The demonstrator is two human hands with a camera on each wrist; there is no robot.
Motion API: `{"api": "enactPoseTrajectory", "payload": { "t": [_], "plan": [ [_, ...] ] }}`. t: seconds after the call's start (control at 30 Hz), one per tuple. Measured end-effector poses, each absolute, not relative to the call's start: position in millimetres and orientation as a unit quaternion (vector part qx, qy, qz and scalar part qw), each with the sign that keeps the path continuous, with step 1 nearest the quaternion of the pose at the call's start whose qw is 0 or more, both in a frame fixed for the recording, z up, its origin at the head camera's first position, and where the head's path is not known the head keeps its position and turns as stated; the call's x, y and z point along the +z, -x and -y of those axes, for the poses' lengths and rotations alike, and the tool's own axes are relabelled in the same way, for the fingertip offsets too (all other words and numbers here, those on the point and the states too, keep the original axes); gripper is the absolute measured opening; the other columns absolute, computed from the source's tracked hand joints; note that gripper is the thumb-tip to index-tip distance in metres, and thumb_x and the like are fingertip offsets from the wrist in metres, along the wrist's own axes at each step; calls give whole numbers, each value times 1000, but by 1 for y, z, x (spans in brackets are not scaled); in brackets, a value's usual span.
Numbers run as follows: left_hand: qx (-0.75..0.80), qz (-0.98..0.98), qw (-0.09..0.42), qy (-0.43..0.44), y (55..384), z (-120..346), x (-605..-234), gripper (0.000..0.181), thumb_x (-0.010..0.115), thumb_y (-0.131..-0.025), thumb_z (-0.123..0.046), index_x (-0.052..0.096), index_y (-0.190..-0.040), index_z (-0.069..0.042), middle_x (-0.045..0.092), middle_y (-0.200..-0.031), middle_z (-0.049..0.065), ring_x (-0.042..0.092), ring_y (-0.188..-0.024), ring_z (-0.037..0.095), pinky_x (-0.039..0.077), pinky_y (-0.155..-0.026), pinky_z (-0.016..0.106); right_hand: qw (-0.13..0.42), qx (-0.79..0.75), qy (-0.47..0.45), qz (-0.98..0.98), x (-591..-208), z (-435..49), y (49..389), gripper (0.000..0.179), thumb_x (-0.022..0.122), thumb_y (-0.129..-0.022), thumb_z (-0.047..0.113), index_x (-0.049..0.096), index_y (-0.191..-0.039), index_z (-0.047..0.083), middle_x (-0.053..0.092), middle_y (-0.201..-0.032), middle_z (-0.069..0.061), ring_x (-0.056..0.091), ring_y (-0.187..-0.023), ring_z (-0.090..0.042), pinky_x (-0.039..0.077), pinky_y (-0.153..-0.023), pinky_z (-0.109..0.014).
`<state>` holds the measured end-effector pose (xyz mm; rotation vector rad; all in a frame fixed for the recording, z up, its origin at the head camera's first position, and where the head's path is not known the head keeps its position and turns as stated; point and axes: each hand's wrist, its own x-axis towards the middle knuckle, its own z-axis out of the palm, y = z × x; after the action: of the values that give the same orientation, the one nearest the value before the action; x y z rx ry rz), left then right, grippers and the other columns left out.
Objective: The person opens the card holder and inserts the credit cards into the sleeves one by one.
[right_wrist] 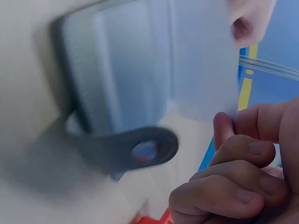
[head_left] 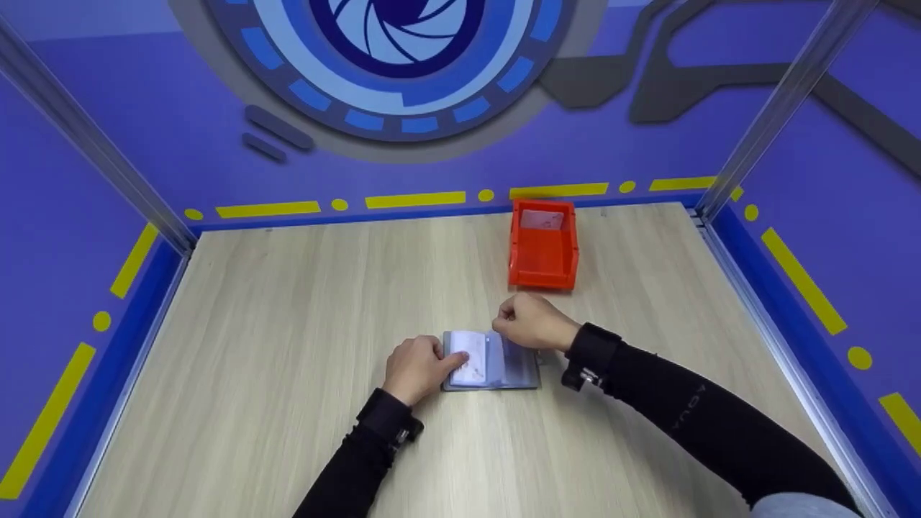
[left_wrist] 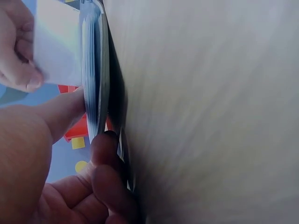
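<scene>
A card holder (head_left: 524, 373) with a dark cover and clear plastic sleeves lies spread on the table. My left hand (head_left: 416, 370) grips its left side, thumb on top of the sleeves; in the left wrist view, the fingers (left_wrist: 105, 151) sit at the cover's edge. At the upper edge, my right hand (head_left: 536, 321) pinches one translucent sleeve (right_wrist: 203, 60) between thumb and forefinger, and the other fingers are curled. That sleeve stands raised from the stack. A dark strap (right_wrist: 105, 154) with a round snap (right_wrist: 145, 151) sticks out from the cover.
Behind my right hand stands a red-orange open bin (head_left: 543, 248) with a pale label inside, near the back wall. The pale wooden table (head_left: 288, 309) is enclosed by blue-purple panels (head_left: 403, 173) at the back and both sides.
</scene>
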<state>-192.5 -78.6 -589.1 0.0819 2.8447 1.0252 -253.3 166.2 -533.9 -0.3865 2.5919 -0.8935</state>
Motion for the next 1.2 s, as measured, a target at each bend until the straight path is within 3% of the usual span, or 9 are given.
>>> {"api": "enactPoseTrajectory", "payload": {
  "t": [0.23, 0.5, 0.73, 0.97, 1.2],
  "plan": [
    [336, -940, 47, -31, 192, 79, -589, 51, 81, -97, -53, 55, -66, -21, 47, -62, -10, 45, -58, 12, 32, -56, 31, 200, -343, 133, -908, -533, -152, 259, 31, 65, -103, 25, 79, -87, 2, 50, -66, 7, 50, -67, -14, 36, -62, -29],
    [332, -942, 36, -32, 193, 80, -589, 56, 72, -102, -59, 54, -64, -21, 47, -61, -9, 46, -56, 13, 33, -55, 31, 195, -345, 154, -905, -537, -136, 261, 28, 65, -102, 22, 82, -84, 8, 53, -66, 9, 48, -64, -12, 35, -60, -28],
    [325, -945, 27, -40, 192, 79, -590, 60, 67, -104, -62, 51, -62, -22, 45, -60, -9, 45, -55, 13, 32, -54, 31, 190, -315, 181, -912, -546, -121, 262, 29, 66, -99, 21, 81, -80, 5, 57, -62, 11, 48, -59, -8, 35, -57, -25],
    [330, -942, 25, -48, 191, 80, -590, 58, 74, -100, -60, 52, -63, -21, 43, -59, -11, 41, -54, 11, 29, -53, 30, 211, -306, 176, -911, -553, -112, 263, 29, 66, -98, 18, 80, -74, 14, 61, -62, 12, 48, -57, -8, 36, -56, -24],
    [337, -940, 38, -44, 192, 81, -590, 56, 84, -92, -58, 54, -64, -20, 46, -60, -11, 43, -56, 11, 31, -54, 31, 204, -299, 179, -915, -554, -110, 264, 40, 68, -97, 18, 60, -58, 20, 45, -53, 12, 40, -50, -8, 31, -52, -25]
  ]
}}
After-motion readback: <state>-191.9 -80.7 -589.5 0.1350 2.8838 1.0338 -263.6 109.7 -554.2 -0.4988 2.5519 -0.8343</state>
